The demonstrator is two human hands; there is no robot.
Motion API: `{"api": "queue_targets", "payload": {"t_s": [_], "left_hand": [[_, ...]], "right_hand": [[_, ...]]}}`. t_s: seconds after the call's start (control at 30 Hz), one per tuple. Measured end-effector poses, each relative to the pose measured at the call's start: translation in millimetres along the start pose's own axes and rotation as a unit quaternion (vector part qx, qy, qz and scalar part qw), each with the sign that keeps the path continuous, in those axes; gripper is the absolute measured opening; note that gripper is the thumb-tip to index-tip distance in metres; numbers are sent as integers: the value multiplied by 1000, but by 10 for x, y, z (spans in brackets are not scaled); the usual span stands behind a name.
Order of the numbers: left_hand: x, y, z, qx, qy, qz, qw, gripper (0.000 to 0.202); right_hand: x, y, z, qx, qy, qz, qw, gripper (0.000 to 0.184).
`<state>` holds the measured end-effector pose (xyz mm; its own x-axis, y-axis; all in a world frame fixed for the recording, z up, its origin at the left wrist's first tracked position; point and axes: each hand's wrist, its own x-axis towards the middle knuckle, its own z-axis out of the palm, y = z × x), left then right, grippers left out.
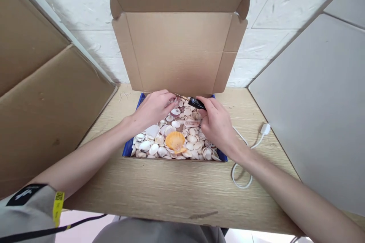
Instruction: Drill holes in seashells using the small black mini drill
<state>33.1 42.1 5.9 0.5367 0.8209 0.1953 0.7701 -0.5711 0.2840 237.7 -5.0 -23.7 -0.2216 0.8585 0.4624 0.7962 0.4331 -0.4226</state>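
A cardboard box (127, 151) with blue inner sides stands with its lid up, filled with seashells. At its far side my left hand (154, 108) is closed, fingertips pinched on what looks like a small pale pink shell (177, 101), partly hidden. My right hand (218, 123) grips a small black cylindrical tool (196, 103) with a thin metal tip, which points left toward the left fingertips. Whether the tip touches the shell I cannot tell. A large orange scallop shell (175, 141) lies near the front among white and beige shells.
The raised lid (179, 49) leans back toward a white brick wall (288, 3). A white cable (242, 186) with a plug (265, 129) lies coiled on the wooden table (171, 186). A cardboard panel (51, 114) rises on the left, a pale panel (322, 114) on the right.
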Motion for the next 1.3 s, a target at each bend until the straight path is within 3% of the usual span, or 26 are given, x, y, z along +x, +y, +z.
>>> {"api": "queue_targets", "payload": {"t_s": [0.13,0.37,0.6,0.73,0.8,0.9,1.0,1.17,1.3], "left_hand": [[120,-8,114,43,-17,-24,999,29],[102,-68,201,36,-11,-14,999,30],[108,-123,256,-83,23,36,996,13],[94,-88,220,-128,43,18,991,7],[86,-83,203,-221,73,-24,972,13],[90,-101,189,-425,94,-100,895,25],[110,-125,169,-530,79,-148,831,31],[130,-134,142,-588,63,-145,793,32],[122,-152,174,-599,51,-140,787,35]], "right_hand": [[-2,10,3,13,7,12,1000,41],[4,23,24,30,7,26,999,39],[5,28,31,40,16,25,999,38],[23,22,0,67,24,27,997,35],[39,12,-35,81,27,29,996,32],[63,-2,-100,89,37,32,995,30],[80,10,-143,77,40,23,996,28],[77,131,-93,-12,43,-15,999,31],[61,222,-29,-68,49,-50,995,30]]}}
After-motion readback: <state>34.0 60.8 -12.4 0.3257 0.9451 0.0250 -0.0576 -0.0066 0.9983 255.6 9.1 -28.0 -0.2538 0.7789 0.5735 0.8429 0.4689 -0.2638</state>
